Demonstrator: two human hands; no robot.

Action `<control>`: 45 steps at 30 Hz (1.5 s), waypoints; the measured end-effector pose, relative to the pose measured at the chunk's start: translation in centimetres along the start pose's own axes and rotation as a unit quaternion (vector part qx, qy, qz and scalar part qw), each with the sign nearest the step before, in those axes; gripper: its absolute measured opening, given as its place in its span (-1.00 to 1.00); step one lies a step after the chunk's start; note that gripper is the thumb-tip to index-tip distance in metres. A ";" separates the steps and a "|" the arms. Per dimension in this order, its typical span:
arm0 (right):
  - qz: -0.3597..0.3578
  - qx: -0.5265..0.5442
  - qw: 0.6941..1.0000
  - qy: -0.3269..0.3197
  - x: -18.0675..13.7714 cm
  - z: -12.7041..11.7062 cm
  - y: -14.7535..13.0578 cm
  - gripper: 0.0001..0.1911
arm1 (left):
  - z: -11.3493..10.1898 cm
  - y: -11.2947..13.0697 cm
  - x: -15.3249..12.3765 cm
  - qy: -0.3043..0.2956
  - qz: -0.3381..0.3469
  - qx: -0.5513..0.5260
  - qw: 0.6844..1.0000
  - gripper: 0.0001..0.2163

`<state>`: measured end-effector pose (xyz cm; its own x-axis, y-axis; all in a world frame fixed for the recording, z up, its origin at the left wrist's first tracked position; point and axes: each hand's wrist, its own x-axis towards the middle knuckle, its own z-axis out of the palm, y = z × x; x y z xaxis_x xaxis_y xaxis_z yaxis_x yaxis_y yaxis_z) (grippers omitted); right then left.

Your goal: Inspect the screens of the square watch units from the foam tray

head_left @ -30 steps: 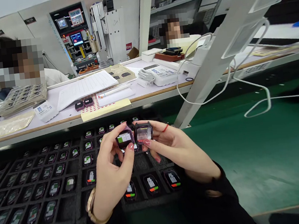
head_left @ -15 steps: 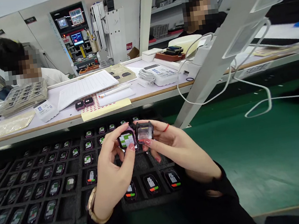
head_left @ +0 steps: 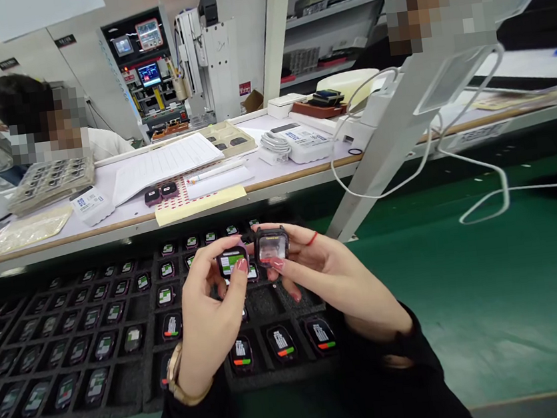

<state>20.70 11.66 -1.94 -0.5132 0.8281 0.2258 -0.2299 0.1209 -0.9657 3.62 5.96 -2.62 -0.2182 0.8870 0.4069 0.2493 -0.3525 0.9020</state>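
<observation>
Nearest, just below both grips, the front row of the black foam tray (head_left: 128, 387) carries three watch bodies with red-and-green labels (head_left: 282, 343), each lying flat in its own square pocket, while the pocket directly under the hands looks vacant. Above that row the left hand (head_left: 210, 317) pinches a small smartwatch body with a green-and-white label (head_left: 233, 262) between thumb and fingertips, its face tilted up toward the camera; a gold wristwatch (head_left: 177, 381) sits on that wrist. Touching it on the right, the right hand (head_left: 331, 277) grasps a second watch body with a clear glossy face (head_left: 272, 246), fingers closed around its edges, a red string ring (head_left: 311, 238) on one finger. Both pieces hover over the tray, not in any pocket. Left of the grips the tray spreads in many rows, most pockets filled with similar labelled watch bodies (head_left: 165, 296), a few bare. Beyond the grips, on the raised bench (head_left: 110, 228), two more dark watch bodies (head_left: 160, 193) rest on a red-dotted sheet, beside a paper form (head_left: 165, 161). Farther left a pale tray of parts (head_left: 51, 181) sits in front of a seated co-worker (head_left: 43, 128).
</observation>
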 end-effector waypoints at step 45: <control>0.002 0.001 0.998 -0.058 -0.5 -0.7 0.2 -0.54 | -0.4 0.4 0.3 -0.147 0.099 0.090 0.980 -0.42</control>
<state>21.49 11.68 -2.37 -0.6061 0.7600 0.2345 -0.2288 0.1158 -0.9666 3.30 5.98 -2.11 0.1262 0.8631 0.4890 0.4276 -0.4921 0.7583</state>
